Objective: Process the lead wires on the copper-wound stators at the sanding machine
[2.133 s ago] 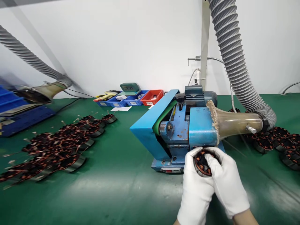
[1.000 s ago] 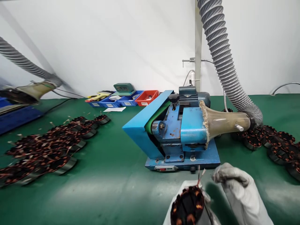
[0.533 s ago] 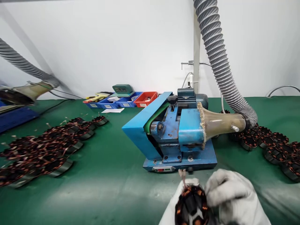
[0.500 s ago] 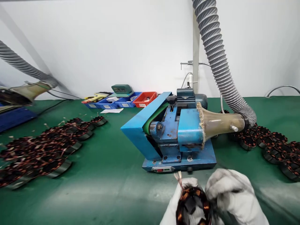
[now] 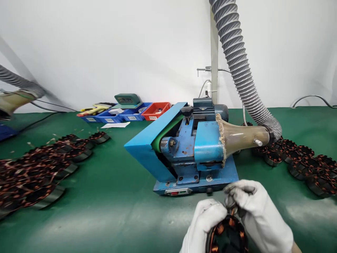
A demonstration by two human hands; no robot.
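Observation:
At the bottom of the view, my gloved left hand [image 5: 204, 221] is wrapped round the left side of a motor stator [image 5: 220, 230], a dark ring with copper windings. Its lower edge is cut off by the frame. My gloved right hand [image 5: 259, 212] is closed at the top of the ring, fingertips pinching the wire leads [image 5: 233, 211] that rise from the windings. The lead ends are hidden by the fingers. Just beyond both hands stands a blue belt grinding machine [image 5: 184, 147] with a green belt [image 5: 168, 131].
Many stators [image 5: 50, 165] lie clustered at left, with more stators [image 5: 313, 165] at right. A grey ribbed hose [image 5: 234, 52] joins the machine's suction funnel [image 5: 239, 137]. Blue bins [image 5: 110, 118], a red bin [image 5: 156, 111] and a digital clock [image 5: 127, 99] stand at the back.
My right hand has moved to the top of the stator and closed on the leads that stuck up free before. The view has shifted slightly to the right.

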